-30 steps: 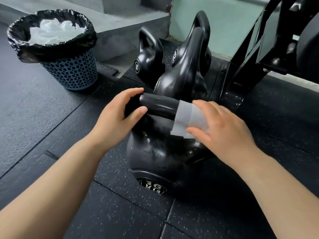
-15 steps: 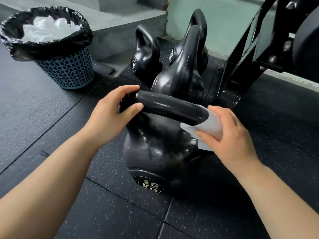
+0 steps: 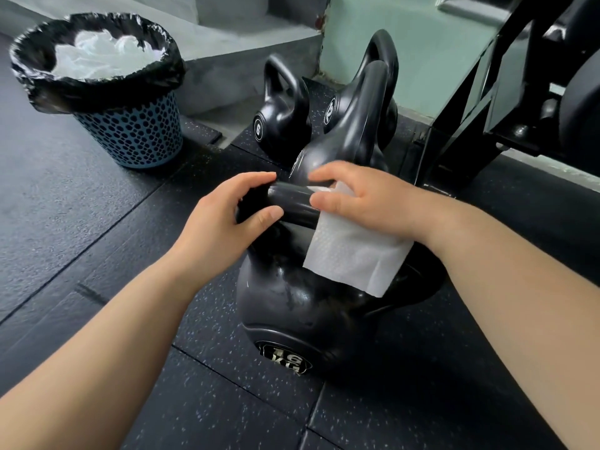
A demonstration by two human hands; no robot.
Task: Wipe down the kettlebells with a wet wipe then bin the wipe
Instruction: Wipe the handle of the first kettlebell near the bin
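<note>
A black 16 kg kettlebell (image 3: pixel 292 306) stands on the floor in front of me. My left hand (image 3: pixel 224 219) grips the left end of its handle. My right hand (image 3: pixel 360 196) is curled round the handle beside it, holding a white wet wipe (image 3: pixel 354 254) wrapped over the bar, and the wipe's loose end hangs down over the bell's body. Three more black kettlebells stand behind: a small one marked 6 (image 3: pixel 282 118), a taller one (image 3: pixel 344 138) and another marked 12 (image 3: pixel 380 63) partly hidden behind it. A blue perforated bin (image 3: pixel 130 131) with a black liner holds white wipes at the far left.
A black metal rack (image 3: pixel 480 102) with weight plates rises at the right. A grey concrete step (image 3: pixel 233 60) and a pale green wall lie behind the kettlebells. Dark speckled rubber flooring (image 3: pixel 81 222) spreads around.
My right hand has slid the wipe leftward along the handle from its right end to next to my left hand. The wipe now hangs unfolded over the bell.
</note>
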